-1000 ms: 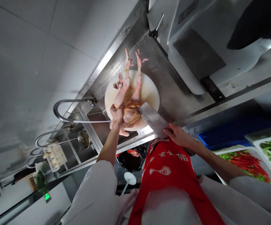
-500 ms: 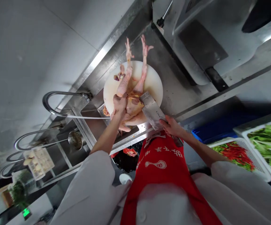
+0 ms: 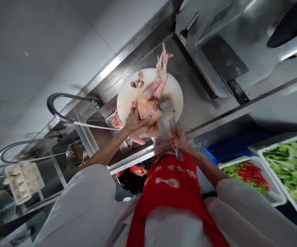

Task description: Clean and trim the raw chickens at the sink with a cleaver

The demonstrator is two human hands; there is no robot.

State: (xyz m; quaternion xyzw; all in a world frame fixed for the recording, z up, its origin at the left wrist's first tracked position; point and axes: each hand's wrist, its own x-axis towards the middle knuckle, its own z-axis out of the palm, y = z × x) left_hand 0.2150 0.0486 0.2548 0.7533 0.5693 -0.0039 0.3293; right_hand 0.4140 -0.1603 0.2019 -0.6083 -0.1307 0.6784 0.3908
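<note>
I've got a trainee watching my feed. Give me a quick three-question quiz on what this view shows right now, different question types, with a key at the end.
1. Multiple choice: which way do the feet of the plucked bird point?
A) Toward the person
B) Away from the person
C) Toward the taps

2. True or false: the right hand holds a cleaver.

3. Fill in the blank: the left hand touches the bird, which lies on a white board that is ____ in shape.

Key: 1. B, away from the person. 2. True. 3. Round.
</note>
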